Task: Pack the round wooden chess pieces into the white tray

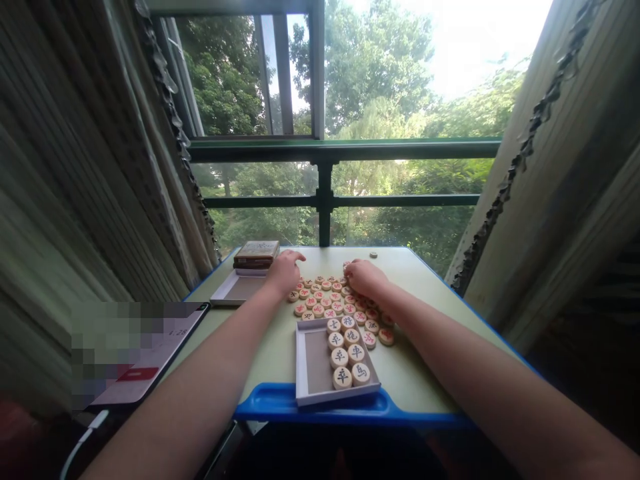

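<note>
Several round wooden chess pieces (325,301) with red or black characters lie spread over the pale table (430,347). My left hand (284,269) rests at their left edge, fingers curled loosely over the pieces. My right hand (364,276) lies on the far right part of the pile, fingers bent down onto pieces. Near me an open white box tray (313,373) holds several pieces stacked along its right side. One lone piece (373,254) sits at the table's far edge.
A second white tray (235,291) lies at the table's left, a brown wooden box (257,254) behind it. A phone (150,360) with a cable rests at the left corner. Curtains hang on both sides; a window with a green rail stands beyond the table's blue rim (310,403).
</note>
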The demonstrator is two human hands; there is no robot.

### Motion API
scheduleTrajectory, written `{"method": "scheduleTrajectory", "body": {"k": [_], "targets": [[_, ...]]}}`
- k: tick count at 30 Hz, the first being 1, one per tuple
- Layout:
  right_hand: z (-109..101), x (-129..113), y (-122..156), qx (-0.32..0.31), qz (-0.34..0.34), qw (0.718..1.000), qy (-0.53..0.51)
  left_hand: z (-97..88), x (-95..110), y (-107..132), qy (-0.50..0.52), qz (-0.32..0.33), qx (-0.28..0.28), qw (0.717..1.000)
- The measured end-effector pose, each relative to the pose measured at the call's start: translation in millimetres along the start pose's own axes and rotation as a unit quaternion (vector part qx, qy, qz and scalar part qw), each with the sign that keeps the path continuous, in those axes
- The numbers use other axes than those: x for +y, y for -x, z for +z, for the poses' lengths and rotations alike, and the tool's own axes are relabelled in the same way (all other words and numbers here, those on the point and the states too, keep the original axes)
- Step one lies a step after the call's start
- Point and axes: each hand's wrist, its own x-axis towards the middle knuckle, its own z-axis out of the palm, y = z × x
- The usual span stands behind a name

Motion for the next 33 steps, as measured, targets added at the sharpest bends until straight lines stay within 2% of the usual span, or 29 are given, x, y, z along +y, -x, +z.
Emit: {"method": "scheduleTrajectory", "body": {"k": [3, 6, 8, 9, 10, 11, 13, 16, 18, 21, 26, 33], "targets": [[-2, -4, 1, 0.023, 0.014, 0.999, -0.022, -5.3, 4, 2, 0.027, -0.048, -0.073, 0.996], [-10, -12, 6, 0.046, -0.013, 0.998, -0.040, -9.0, 11, 7, 0.073, -0.039, -0.172, 0.982], [-18, -17, 9, 0.004, -0.047, 0.997, -0.059, -11.7, 16, 11, 0.129, -0.015, -0.227, 0.965], [-23, -17, 10, -0.051, -0.064, 0.994, -0.071, -13.5, 18, 12, 0.161, -0.005, -0.244, 0.956], [-28, -17, 11, -0.109, -0.072, 0.988, -0.082, -15.7, 20, 13, 0.192, 0.002, -0.250, 0.949], [-32, -15, 12, -0.135, -0.076, 0.983, -0.094, -18.0, 22, 14, 0.220, 0.003, -0.246, 0.944], [-38, -8, 12, -0.141, -0.084, 0.978, -0.130, -21.9, 25, 15, 0.243, 0.018, -0.261, 0.934], [-44, 3, 12, -0.170, -0.087, 0.971, -0.146, -21.5, 30, 16, 0.209, 0.055, -0.298, 0.930], [-45, 6, 13, -0.203, -0.093, 0.966, -0.129, -16.8, 32, 17, 0.165, 0.090, -0.300, 0.935], [-45, 5, 15, -0.210, -0.111, 0.966, -0.099, -8.6, 34, 19, 0.120, 0.122, -0.286, 0.943], [-45, -1, 18, -0.201, -0.118, 0.968, -0.092, -5.0, 33, 20, 0.097, 0.110, -0.259, 0.955], [-54, 2, 21, -0.214, -0.115, 0.968, -0.070, -5.4, 34, 21, 0.125, 0.118, -0.250, 0.953]]}}
